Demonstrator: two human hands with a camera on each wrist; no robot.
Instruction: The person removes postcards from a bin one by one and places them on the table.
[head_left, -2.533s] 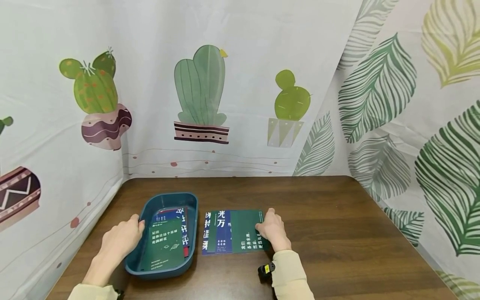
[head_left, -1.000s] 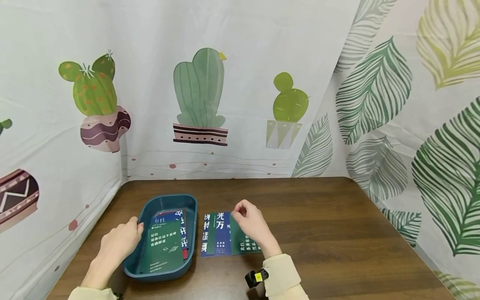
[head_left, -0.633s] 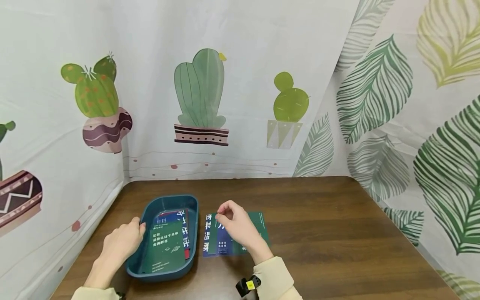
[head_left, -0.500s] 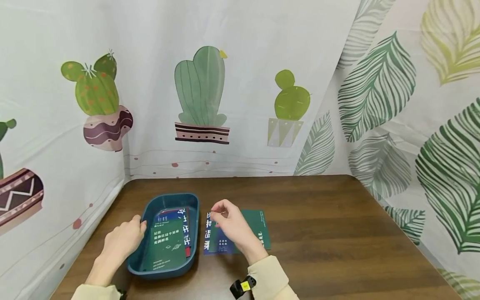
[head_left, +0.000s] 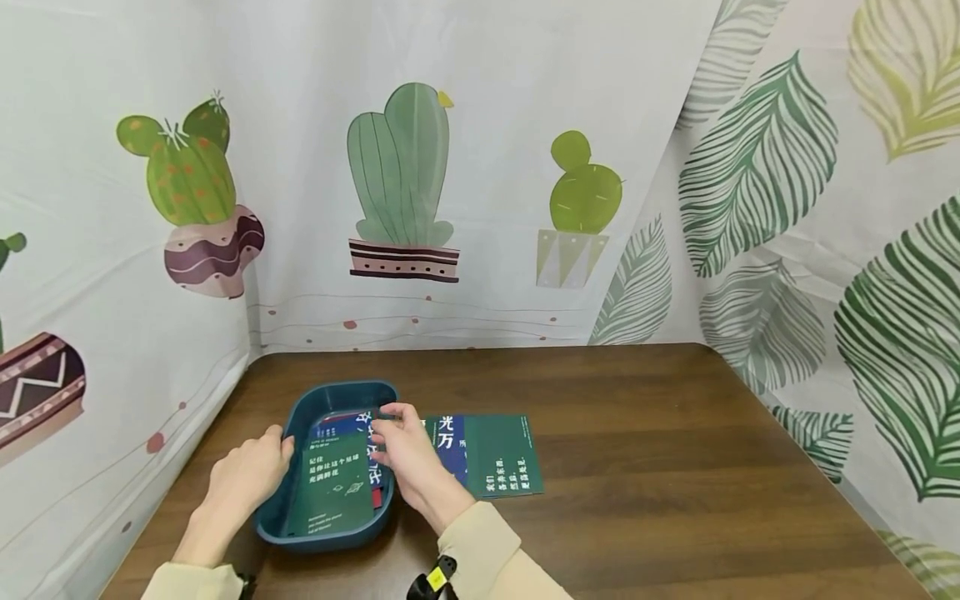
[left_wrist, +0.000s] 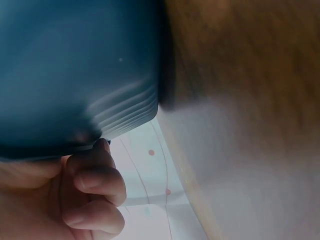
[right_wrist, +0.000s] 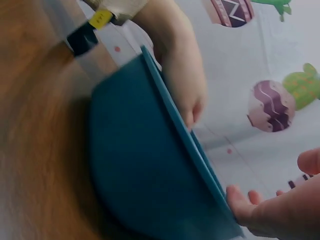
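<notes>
My left hand (head_left: 243, 475) grips the left rim of a dark blue plastic basin (head_left: 318, 546). In the left wrist view its curled fingers (left_wrist: 97, 185) hook below the basin's edge. My right hand (head_left: 412, 458) reaches over the opposite rim, fingertips above the cards inside. Thumb and fingers stand apart in the right wrist view, with nothing visible between them. Inside the basin a green printed card (head_left: 330, 496) lies over blue and red ones. Right of the basin, a green card (head_left: 502, 454) and a blue card (head_left: 453, 462) lie overlapped in a row, partly behind my right hand.
All of this stands on a brown wooden table (head_left: 637, 450). Behind it hangs a white curtain (head_left: 495, 208) printed with cacti and leaves. A black strap device (head_left: 433, 579) sits at my right wrist.
My right hand has moved left from the far end of the card row, across the cards, to the basin's right rim. My left hand has stayed on the basin.
</notes>
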